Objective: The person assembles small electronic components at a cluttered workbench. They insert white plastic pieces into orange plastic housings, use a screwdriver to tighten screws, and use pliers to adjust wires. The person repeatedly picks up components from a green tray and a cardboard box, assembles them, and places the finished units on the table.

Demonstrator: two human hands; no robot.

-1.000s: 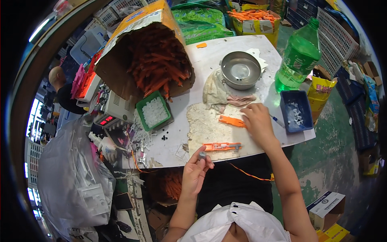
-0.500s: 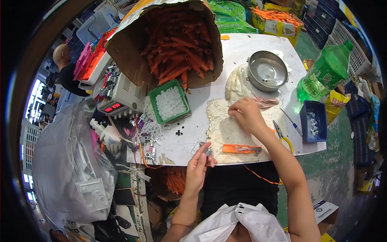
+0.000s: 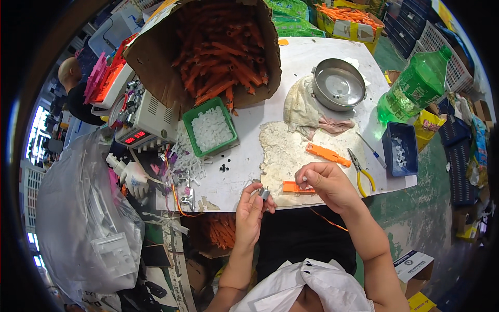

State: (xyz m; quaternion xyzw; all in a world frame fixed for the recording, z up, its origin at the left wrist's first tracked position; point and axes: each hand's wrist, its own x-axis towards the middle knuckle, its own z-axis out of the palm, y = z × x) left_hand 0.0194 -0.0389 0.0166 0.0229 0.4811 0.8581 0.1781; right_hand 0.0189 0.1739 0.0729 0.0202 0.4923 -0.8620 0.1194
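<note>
At the table's front edge, my left hand (image 3: 250,214) holds a small grey motor (image 3: 264,194), its thin shaft pointing up. To its right my right hand (image 3: 332,186) is closed in a pinch around a tiny white plastic piece (image 3: 304,179). Just under those fingers lies an orange plastic housing (image 3: 296,186), partly hidden by the hand. A second orange housing part (image 3: 328,154) rests farther back on the stained cloth mat (image 3: 275,151). Beside it are pliers with yellow handles (image 3: 365,178).
A green tray (image 3: 196,136) of white pieces stands below a tipped carton (image 3: 150,67) full of orange parts. At the right are a metal bowl (image 3: 339,84), a rag (image 3: 300,106), a screwdriver (image 3: 378,157), a dark blue bin (image 3: 410,169) and a green bottle (image 3: 416,86).
My right hand has come toward me and down over the near orange housing, now pinching a white piece. The rear orange part has come into view. My left hand still holds the motor.
</note>
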